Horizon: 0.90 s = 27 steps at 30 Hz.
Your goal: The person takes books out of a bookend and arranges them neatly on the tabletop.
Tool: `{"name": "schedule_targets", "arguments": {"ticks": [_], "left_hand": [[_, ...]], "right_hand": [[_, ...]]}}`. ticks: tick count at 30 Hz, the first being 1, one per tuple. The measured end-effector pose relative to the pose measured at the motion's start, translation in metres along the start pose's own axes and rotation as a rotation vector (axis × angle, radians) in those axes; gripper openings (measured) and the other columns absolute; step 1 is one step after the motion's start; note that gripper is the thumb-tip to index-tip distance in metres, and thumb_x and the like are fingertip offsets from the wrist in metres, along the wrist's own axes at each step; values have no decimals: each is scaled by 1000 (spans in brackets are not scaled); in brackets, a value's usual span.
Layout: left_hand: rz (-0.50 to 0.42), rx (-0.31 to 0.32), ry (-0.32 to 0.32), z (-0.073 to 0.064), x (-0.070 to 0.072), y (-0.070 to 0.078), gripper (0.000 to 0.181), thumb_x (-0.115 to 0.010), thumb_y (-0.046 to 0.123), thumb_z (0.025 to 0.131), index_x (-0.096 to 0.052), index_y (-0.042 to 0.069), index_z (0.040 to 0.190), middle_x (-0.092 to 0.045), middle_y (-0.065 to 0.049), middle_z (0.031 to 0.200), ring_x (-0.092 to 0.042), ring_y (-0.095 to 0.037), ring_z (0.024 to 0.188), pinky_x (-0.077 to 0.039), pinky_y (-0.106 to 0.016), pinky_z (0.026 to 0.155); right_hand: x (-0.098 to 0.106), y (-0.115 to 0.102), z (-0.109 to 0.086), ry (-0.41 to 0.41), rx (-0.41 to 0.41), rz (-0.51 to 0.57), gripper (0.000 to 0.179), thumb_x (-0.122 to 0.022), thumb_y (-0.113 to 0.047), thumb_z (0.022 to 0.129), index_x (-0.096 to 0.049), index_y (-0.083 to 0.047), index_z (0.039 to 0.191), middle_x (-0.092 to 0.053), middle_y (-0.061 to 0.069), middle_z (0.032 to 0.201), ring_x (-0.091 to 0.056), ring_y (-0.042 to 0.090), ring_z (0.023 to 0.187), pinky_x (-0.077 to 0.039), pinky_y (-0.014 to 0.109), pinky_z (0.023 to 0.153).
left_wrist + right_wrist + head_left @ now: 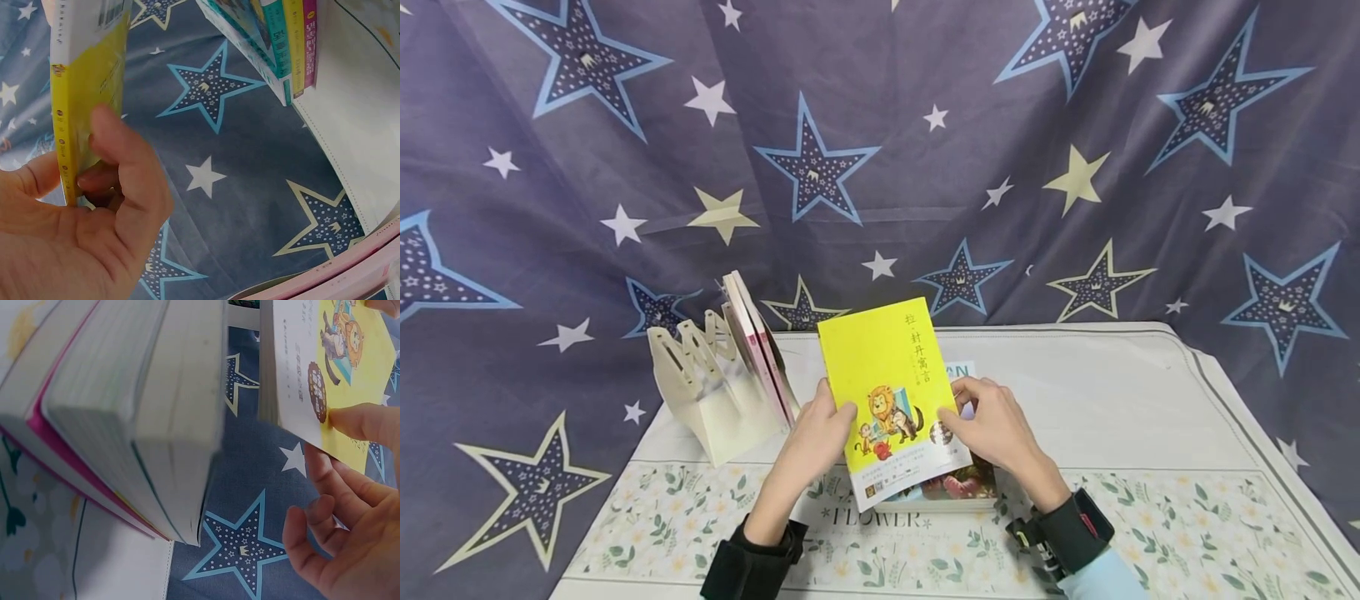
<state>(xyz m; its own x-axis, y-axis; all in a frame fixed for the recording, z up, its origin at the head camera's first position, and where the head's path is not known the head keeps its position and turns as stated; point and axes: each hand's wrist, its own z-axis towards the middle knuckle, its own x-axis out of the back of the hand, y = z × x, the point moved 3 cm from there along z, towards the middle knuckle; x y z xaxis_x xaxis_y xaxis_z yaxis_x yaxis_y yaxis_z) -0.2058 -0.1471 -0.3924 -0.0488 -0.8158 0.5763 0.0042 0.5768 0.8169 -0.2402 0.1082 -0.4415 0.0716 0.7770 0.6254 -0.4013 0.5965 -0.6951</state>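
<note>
Both hands hold a yellow book [868,358] upright and slightly tilted, its front cover with a lion and other animals facing the head camera. My left hand [822,429] grips its left edge, thumb on the front cover; in the left wrist view the fingers [125,150] curl against the back cover near the yellow spine. On the opposite edge, my right hand [1000,425] pinches the book, thumb in front and fingers behind. Behind and below the yellow book lies a stack of books [970,483], mostly covered by it; the right wrist view shows their thick page edges [181,394].
A cream book rack [730,417] stands at the table's left, with several pink-edged books [760,350] upright in its right side. The white table [1120,383] bears a flower-printed mat [1195,525]. A star-patterned curtain [880,192] hangs behind.
</note>
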Motion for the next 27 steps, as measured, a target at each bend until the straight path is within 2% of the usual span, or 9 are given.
{"name": "schedule_targets", "arguments": {"ticks": [5,10,16,27], "left_hand": [[8,8,-8,2,0,-2,41,-43,21,105,-43,1,141,-65,-12,87,-63,-23,68,-50,-37,59],[22,1,1,5,-1,-5,44,-43,22,105,-42,0,143,-62,-12,86,-57,-24,65,-44,-36,56],[24,1,13,7,-2,-8,39,-43,20,105,-42,-3,137,-59,-13,83,-55,-23,61,-40,-33,52],[13,-33,50,13,-7,-12,31,-46,15,104,-43,-2,130,-57,-13,86,-57,-23,65,-45,-34,57]], "right_hand": [[0,0,0,-20,-14,4,19,-82,-22,88,-75,-15,104,-62,-5,78,-50,18,70,-39,35,64],[0,-1,0,-30,-26,-5,16,-83,-22,87,-73,-16,98,-61,-6,76,-51,18,69,-39,35,63],[2,0,1,-45,-57,-9,16,-83,-23,86,-71,-15,93,-62,-6,75,-55,16,68,-41,33,58],[6,0,0,-54,-94,-2,17,-82,-24,84,-69,-14,89,-62,-6,71,-52,16,58,-33,27,48]]}}
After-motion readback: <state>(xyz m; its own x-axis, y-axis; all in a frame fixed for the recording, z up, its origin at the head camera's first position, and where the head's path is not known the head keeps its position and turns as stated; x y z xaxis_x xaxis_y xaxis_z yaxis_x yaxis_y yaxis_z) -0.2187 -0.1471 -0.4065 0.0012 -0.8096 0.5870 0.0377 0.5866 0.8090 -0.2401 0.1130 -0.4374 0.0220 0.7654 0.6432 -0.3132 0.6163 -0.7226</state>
